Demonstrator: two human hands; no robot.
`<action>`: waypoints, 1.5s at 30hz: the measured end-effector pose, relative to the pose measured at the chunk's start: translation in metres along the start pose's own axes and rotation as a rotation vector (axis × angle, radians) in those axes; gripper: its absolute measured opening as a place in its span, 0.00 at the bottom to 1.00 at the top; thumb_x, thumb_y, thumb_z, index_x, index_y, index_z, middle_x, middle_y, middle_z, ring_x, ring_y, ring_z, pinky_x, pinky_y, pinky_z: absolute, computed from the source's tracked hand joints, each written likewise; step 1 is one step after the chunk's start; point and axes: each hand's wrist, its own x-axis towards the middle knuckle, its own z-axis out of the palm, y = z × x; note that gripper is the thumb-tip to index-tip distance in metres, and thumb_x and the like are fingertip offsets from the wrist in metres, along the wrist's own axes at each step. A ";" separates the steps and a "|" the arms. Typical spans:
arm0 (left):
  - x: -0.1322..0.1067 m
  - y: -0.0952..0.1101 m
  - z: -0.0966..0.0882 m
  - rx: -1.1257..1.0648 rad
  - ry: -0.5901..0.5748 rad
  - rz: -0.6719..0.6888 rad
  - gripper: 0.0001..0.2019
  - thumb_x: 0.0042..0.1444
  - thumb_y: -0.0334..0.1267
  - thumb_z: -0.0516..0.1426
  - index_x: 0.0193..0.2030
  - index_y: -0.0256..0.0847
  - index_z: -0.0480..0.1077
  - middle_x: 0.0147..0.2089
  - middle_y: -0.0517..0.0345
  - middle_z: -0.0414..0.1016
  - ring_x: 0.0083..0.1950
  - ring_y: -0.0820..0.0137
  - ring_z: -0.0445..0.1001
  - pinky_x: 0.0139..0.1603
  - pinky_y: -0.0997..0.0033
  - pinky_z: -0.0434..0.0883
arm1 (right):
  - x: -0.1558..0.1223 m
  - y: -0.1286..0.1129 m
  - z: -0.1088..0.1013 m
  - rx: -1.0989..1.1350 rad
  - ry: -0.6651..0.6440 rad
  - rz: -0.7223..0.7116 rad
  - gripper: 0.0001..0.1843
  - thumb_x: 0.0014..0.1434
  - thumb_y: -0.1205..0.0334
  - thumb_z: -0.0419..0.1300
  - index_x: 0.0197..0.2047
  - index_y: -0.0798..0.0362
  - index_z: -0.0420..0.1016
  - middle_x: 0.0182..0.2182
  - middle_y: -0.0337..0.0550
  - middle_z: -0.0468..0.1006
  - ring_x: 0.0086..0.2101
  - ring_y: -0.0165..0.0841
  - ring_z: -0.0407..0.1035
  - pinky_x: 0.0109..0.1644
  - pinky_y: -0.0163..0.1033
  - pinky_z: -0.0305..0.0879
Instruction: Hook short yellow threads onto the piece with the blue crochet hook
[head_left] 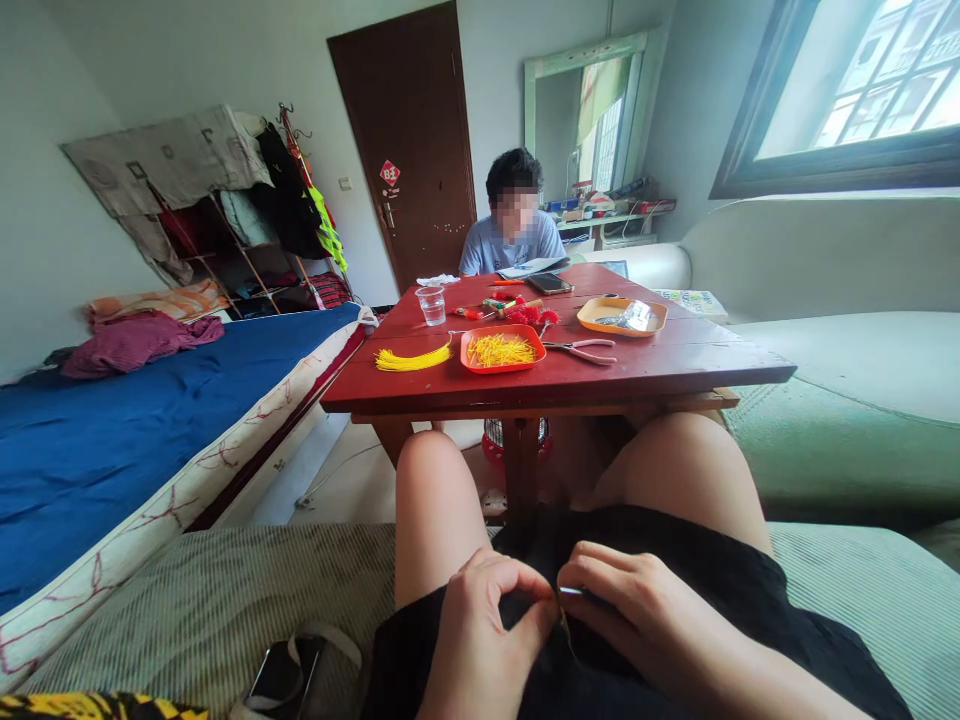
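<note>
Both my hands rest in my lap on black shorts, low in the head view. My left hand is curled, thumb and fingers pinched together. My right hand is also closed in a pinch, holding a thin, small item between the fingertips that I cannot make out. The two hands' fingertips almost touch. In front of my knees stands a red table with an orange tray of yellow strands, a loose yellow bundle and pink-handled pliers.
On the table are also a plastic cup, a second orange tray, red bits and a phone. Another person sits at the far side. A blue bed lies left, a green sofa right, a phone beside my thigh.
</note>
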 end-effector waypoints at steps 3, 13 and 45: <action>-0.001 0.004 -0.001 0.097 0.034 0.095 0.06 0.46 0.25 0.60 0.23 0.39 0.73 0.26 0.58 0.74 0.33 0.66 0.72 0.36 0.71 0.64 | 0.000 -0.001 0.001 -0.026 -0.001 -0.003 0.32 0.67 0.49 0.33 0.30 0.56 0.72 0.23 0.43 0.71 0.20 0.29 0.68 0.24 0.30 0.64; 0.001 0.000 0.001 0.015 0.090 0.028 0.06 0.47 0.28 0.59 0.23 0.40 0.73 0.26 0.59 0.74 0.32 0.66 0.73 0.36 0.70 0.66 | -0.006 0.003 0.010 -0.071 0.040 0.000 0.29 0.68 0.52 0.31 0.32 0.54 0.69 0.25 0.43 0.71 0.21 0.30 0.68 0.24 0.31 0.64; 0.000 -0.007 0.002 -0.162 -0.016 0.044 0.03 0.49 0.34 0.59 0.27 0.41 0.76 0.30 0.56 0.76 0.35 0.66 0.73 0.39 0.70 0.66 | -0.004 0.003 0.009 0.267 0.112 0.190 0.10 0.58 0.67 0.53 0.25 0.51 0.63 0.21 0.33 0.66 0.22 0.28 0.61 0.27 0.30 0.61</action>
